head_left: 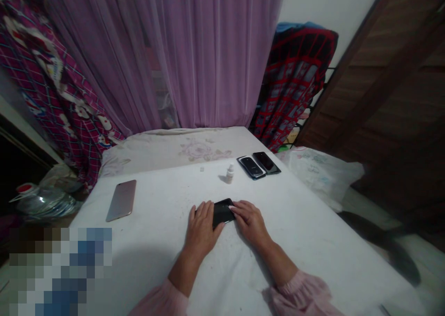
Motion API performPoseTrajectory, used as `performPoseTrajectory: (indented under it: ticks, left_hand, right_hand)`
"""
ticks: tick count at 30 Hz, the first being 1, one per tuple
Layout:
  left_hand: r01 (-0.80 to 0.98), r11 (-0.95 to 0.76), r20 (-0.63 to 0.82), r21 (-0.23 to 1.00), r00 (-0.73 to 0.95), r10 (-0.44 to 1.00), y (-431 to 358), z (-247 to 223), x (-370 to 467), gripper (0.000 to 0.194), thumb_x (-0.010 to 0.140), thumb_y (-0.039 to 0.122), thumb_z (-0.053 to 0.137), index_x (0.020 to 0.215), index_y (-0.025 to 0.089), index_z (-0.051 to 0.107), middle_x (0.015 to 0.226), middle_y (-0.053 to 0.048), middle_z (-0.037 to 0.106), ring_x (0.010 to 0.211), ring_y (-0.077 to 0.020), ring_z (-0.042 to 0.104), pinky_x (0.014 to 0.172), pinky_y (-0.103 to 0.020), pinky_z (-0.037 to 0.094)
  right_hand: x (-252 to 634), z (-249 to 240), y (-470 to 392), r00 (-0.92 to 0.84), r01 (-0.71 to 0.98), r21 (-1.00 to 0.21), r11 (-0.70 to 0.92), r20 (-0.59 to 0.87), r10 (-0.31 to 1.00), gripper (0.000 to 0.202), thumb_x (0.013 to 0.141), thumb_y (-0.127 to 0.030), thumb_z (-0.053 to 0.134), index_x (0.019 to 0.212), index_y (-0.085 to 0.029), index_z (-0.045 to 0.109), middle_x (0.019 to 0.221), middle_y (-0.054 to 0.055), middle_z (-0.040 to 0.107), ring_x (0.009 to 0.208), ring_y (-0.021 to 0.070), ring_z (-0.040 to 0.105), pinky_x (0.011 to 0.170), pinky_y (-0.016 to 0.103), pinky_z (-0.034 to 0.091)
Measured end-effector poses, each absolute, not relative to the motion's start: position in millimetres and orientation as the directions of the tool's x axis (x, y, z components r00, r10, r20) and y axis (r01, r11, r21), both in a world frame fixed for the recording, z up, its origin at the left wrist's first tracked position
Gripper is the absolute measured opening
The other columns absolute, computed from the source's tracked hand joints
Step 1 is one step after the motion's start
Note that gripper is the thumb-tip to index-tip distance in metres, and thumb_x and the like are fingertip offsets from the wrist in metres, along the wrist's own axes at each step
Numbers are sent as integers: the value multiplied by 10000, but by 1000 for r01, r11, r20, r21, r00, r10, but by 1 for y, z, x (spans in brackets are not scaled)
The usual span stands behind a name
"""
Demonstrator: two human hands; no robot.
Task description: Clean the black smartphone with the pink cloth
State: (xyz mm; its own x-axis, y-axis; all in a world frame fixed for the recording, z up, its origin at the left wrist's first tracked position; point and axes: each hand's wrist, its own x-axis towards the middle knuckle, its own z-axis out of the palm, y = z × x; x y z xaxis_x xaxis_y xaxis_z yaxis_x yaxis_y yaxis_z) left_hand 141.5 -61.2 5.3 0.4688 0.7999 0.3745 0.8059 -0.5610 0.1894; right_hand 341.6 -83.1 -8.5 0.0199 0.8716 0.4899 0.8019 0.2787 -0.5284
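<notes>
A black smartphone lies on the white-covered table in front of me. My left hand grips its left end, fingers over the far side and thumb along the near edge. At the phone's right end, my right hand has its fingers bent together over the surface. A small whitish piece shows at those fingertips; its kind is too small to make out. Beyond the phone stands a small white bottle, upright. A tiny pale square lies left of the bottle.
Two dark phones lie side by side at the far right of the table. On the left rests a rose-gold phone. Purple curtains hang behind. A large water bottle is beside the table's left edge, a plastic bag at its right.
</notes>
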Motion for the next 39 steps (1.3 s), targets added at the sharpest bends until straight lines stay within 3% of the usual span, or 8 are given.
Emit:
performPoseTrajectory:
  ticks: [11,18,23,32,39]
  left_hand:
    - [806,-562,379,183,470,797,-60,5,141,529,915,396,528,1358,114,470,1363,-164,569,1279,-315,499,1095,-549,315]
    - [805,-562,393,188,463,794,-61,3,141,531,912,389,535,1367,126,461,1370,-156,564,1289,-311,490,1104,-553,304]
    - [803,-562,387,198,463,797,-60,3,141,529,914,387,533,1365,121,462,1372,-161,562,1287,-314,491,1094,-545,317]
    - [799,-563,371,209,468,802,-61,6,141,522,918,386,517,1372,138,454,1376,-160,558,1290,-309,488,1094,-540,311]
    - [803,-556,364,215,462,808,-61,8,141,517,914,380,523,1363,132,460,1366,-166,565,1286,-317,491,1081,-538,326]
  right_hand:
    - [331,1,-53,92,841,-522,144,400,912,306,875,-158,525,1054,-278,742,1115,27,729,1105,246,592,981,452,444]
    - [334,-2,-85,40,831,-510,223,454,890,328,869,-169,510,1116,-235,715,1124,77,707,1047,233,594,928,410,462]
    - [336,2,-94,30,799,-552,240,434,900,332,848,-141,493,1074,-229,720,991,70,693,913,195,615,834,331,492]
    - [333,14,-88,122,834,-552,31,237,964,266,898,-219,514,1045,-257,733,886,26,669,806,157,629,720,242,471]
    - [320,25,-60,183,885,-460,-70,206,961,255,916,-231,525,1041,-290,739,940,31,683,863,164,634,734,234,449]
